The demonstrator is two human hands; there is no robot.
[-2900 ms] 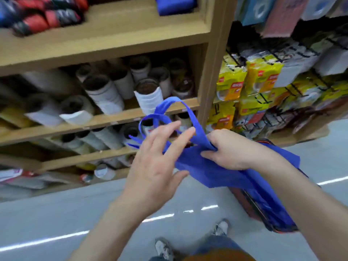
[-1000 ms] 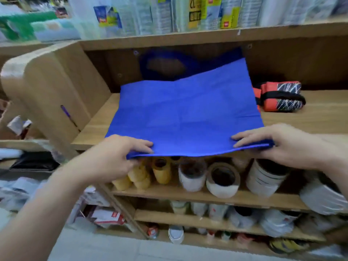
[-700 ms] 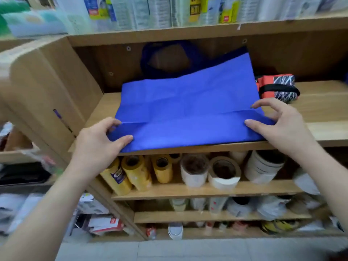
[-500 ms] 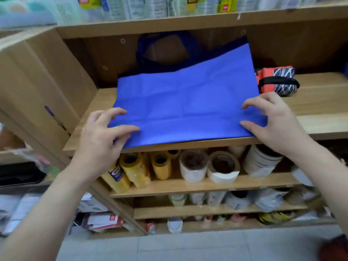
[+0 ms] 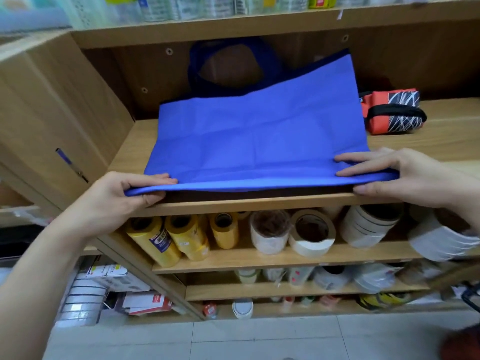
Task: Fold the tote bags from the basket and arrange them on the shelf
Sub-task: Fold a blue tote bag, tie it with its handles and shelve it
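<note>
Both of the person's arms reach in from the near side to the shelf [image 5: 124,149]. The left hand [image 5: 122,196] is at the near left corner of the bag [image 5: 259,136], its fingers [image 5: 155,178] close together on top of the cloth and the thumb curled beneath, so that it pinches the near edge. The right hand [image 5: 410,178] does the same at the near right corner: we see two fingers laid along the top and the thumb under the hem. Both wrists are level and the palms face down.

Half a second ago we saw both hands lying on the cloth with fingers spread, and the near edge lay flat on the board. Now the hands have slid to the corners and nipped the edge, which is raised off the shelf front with a dark gap under it, and the corners reach out past the board.

The bag is plain blue, spread wide and flat over the left and middle of the shelf, with faint creases across it. Its far edge rides up the back panel, higher on the right. Its darker handles [image 5: 197,71] stand in a loop against that panel at far left. A folded red bag [image 5: 389,113] with a black strap lies just beside its far right edge.
</note>
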